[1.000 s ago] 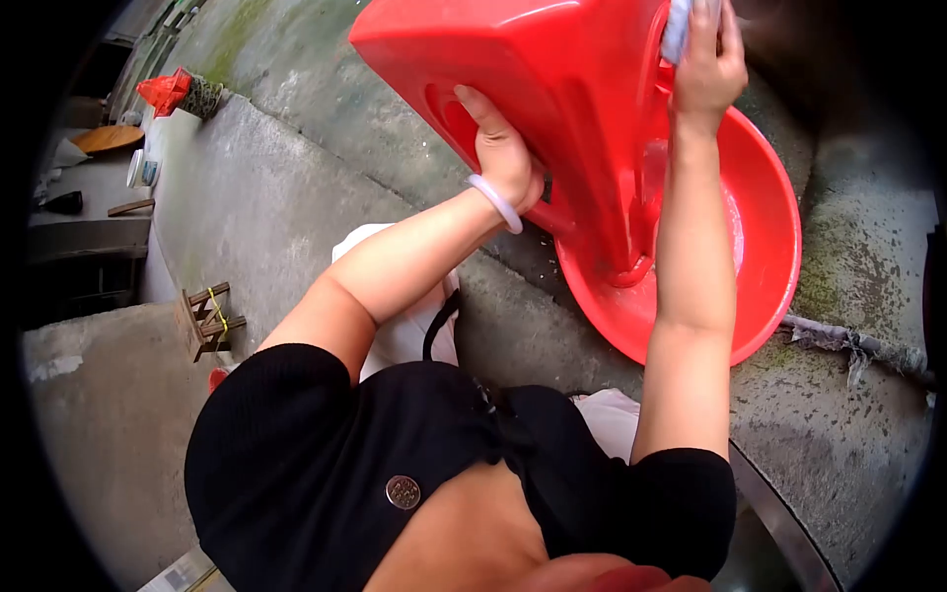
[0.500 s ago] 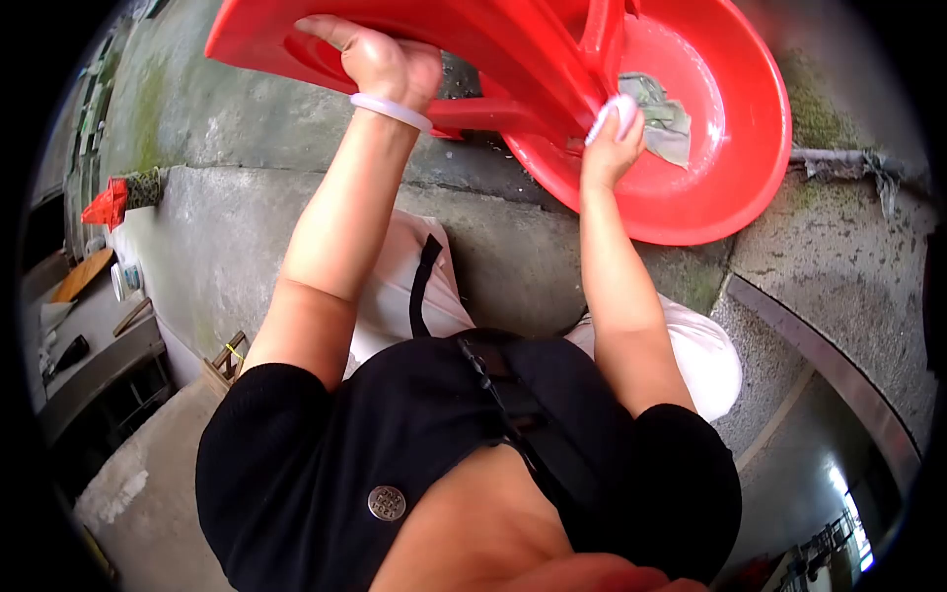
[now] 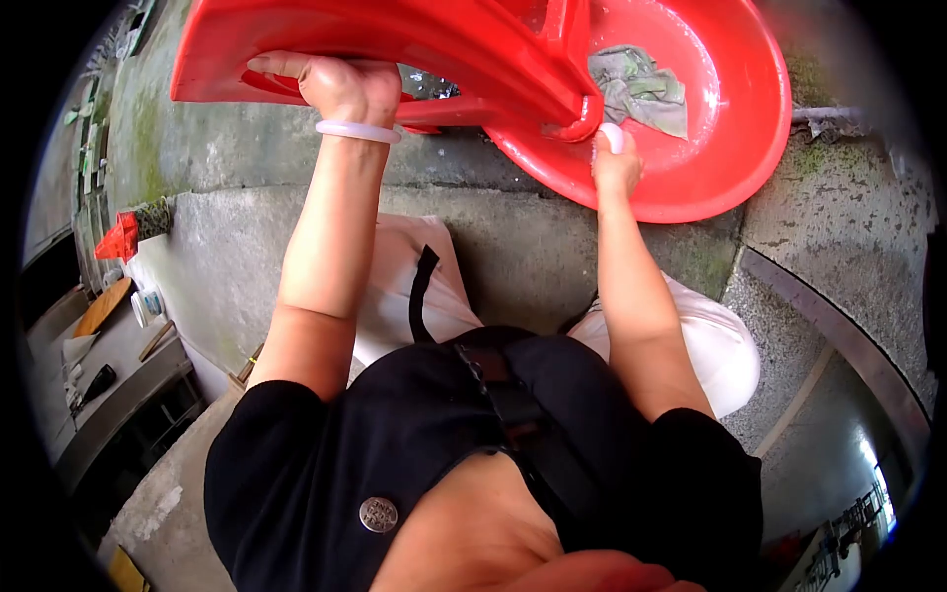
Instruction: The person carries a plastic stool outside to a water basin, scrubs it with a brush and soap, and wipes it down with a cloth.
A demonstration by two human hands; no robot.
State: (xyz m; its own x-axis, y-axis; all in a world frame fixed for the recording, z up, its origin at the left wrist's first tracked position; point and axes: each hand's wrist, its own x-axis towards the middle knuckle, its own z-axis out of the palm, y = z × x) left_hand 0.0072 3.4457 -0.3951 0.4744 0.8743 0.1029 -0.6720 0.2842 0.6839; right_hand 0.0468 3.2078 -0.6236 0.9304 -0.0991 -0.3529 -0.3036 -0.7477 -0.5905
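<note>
A red plastic chair (image 3: 444,44) is tipped on its side, its legs reaching over a round red basin (image 3: 745,148). My left hand (image 3: 353,91), with a pale bangle at the wrist, is closed around the chair's panel at a slot; some fingers are hidden behind it. In my right hand (image 3: 619,173) is a small pale scrub brush (image 3: 613,138), close to the end of a chair leg at the basin's near side. Whether its bristles touch the leg I cannot tell. A wet grey-green cloth (image 3: 646,94) lies inside the basin.
Wet concrete floor (image 3: 237,237) surrounds the basin, with a seam crossing it. My knees in pale trousers (image 3: 715,345) are close below my arms. A red object (image 3: 118,237) and a cluttered ledge (image 3: 109,365) are at the left. A pipe (image 3: 829,116) runs right of the basin.
The chair and my left hand have shifted left and slightly down. My right hand has moved down with the brush, from the leg's side to near its end.
</note>
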